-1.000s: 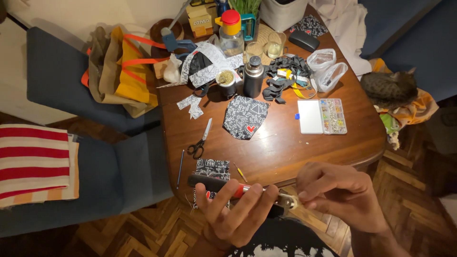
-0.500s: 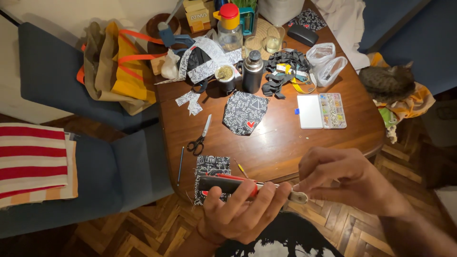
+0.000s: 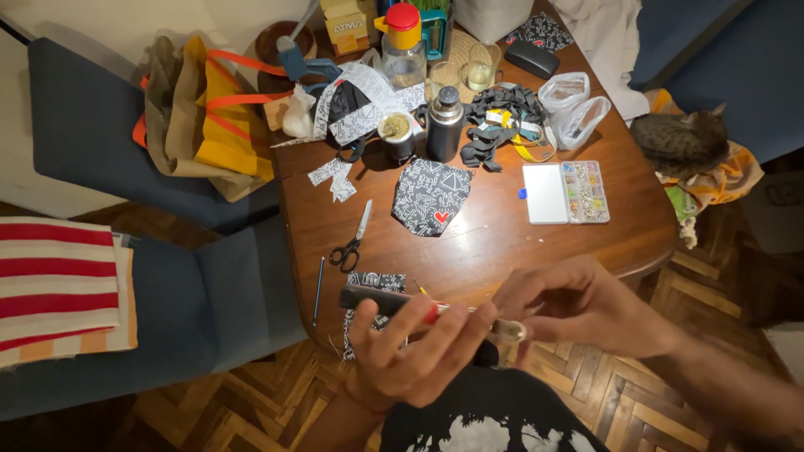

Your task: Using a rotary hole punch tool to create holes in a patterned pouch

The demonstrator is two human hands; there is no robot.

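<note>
- Black tool (image 3: pixel 381 299) with a red part: we see it held level at the near table (image 3: pixel 502 243) edge, above printed cloth (image 3: pixel 374 282).
- Left hand (image 3: pixel 414 356): fingers wrapped around the tool.
- Right hand (image 3: pixel 586 305): fingertips pinched on its metal tip (image 3: pixel 508 331).
- Scissors (image 3: pixel 353 240) lie nearby.

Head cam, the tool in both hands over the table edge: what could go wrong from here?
1. The left hand grips the dark tool with a red part while the right hand pinches its metal tip; a slip could nip the fingers.
2. The work hangs past the table edge, so a dropped small part would likely land on the floor.
3. The scissors lie close by, within a sweeping elbow's reach.
</note>
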